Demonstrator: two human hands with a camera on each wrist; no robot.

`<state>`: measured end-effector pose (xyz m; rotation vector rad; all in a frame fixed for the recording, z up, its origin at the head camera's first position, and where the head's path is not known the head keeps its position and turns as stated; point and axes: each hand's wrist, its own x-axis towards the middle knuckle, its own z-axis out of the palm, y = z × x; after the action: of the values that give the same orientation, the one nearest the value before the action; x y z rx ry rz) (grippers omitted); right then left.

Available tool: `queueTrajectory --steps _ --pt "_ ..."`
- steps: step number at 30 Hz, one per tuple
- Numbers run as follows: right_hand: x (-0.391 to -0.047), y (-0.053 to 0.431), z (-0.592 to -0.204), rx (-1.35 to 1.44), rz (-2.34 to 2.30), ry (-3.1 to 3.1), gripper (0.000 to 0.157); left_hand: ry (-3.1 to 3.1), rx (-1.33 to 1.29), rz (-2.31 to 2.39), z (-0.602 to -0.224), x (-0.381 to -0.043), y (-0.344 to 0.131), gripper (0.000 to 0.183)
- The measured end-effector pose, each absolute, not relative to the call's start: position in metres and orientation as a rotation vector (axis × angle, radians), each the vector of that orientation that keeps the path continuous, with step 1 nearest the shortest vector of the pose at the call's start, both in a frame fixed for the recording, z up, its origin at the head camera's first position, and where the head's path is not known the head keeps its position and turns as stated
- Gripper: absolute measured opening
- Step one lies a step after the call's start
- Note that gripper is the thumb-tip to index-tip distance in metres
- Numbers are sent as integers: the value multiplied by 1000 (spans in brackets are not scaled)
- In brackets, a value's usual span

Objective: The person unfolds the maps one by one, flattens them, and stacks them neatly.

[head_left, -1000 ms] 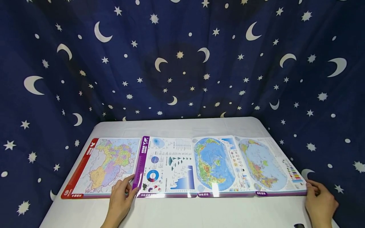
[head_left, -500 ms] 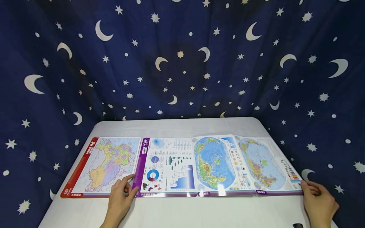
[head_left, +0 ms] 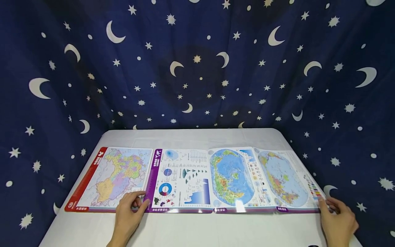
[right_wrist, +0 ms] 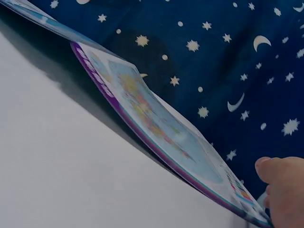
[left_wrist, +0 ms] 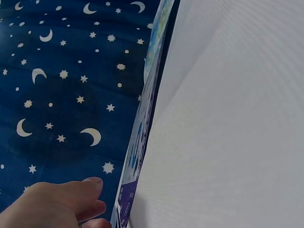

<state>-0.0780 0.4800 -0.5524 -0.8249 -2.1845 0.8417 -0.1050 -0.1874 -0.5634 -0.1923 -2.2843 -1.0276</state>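
A long fold-out world map with a purple border lies across the white table in three panels. My left hand holds its left edge by the purple strip, thumb and index finger at the border. At the far right end, my right hand pinches the edge of the last panel. That panel bows up off the table in the right wrist view, with a shadow under its purple rim. A red-edged map lies flat to the left, partly covered by the left hand.
The white table has bare cloth in front of the maps and behind them. A dark blue curtain with moons and stars encloses the back and sides. A small dark object barely shows at the bottom edge.
My right hand has moved left, bringing the right edge of the world map inward. My left hand stays nearly in place at the purple strip.
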Motion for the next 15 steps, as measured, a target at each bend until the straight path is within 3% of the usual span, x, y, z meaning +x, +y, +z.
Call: queueTrajectory --steps 15 --pt "-99 389 -535 -564 960 -2128 21 -2160 -204 -1030 -561 -105 -187 23"
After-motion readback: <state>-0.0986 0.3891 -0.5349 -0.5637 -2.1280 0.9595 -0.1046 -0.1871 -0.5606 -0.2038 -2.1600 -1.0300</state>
